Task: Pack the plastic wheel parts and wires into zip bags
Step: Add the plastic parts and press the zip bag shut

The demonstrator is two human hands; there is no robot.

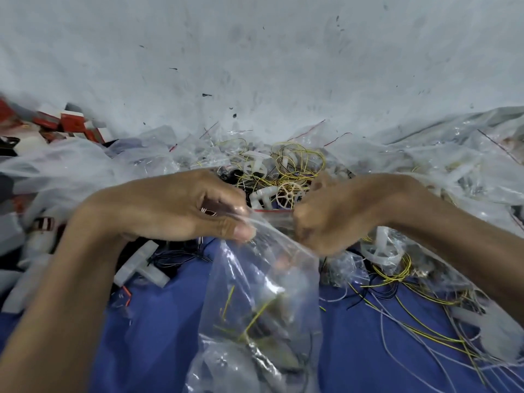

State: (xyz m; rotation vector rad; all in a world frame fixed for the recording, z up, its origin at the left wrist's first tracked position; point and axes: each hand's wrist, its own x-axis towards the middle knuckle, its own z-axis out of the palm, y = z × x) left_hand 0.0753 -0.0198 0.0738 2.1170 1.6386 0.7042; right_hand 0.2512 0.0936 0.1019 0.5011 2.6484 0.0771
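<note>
Hanging nearest the camera from both hands: clear zip bag (263, 293), mouth up, over blue cloth (158, 321). Holding thin yellow-green wires (255, 316) and pale plastic pieces in its lower half; pieces too blurred to identify. Pinched at the left end of its mouth between thumb and curled fingers of the left hand (181, 205). Pinched at the right end by the right hand (334, 214), fingers curled in toward the palm. Stretched between the two hands: red zip strip (273, 211) of the bag mouth; sealed or apart, cannot tell.

Lying on the cloth below the left wrist: white plastic part (141, 265), with thin black wires (181, 255) just beside it. Spread over the cloth at the right: loose wires (411, 321), yellow-green, grey and black, tangled. Lying partly under the right forearm: filled bag (382, 248) with a white ring-shaped part inside.

Just beyond the hands: cream wheel part (289, 195) with spokes, touching a white tube piece (262, 194). Farther back: yellow wire tangle (297, 160) mixed with a white wheel (255, 168). Piled at far right: crumpled clear bags (467, 171). Stacked at far left: red and white boxes (71, 123). Behind everything: pale grey surface (255, 66) flecked with dark specks.
</note>
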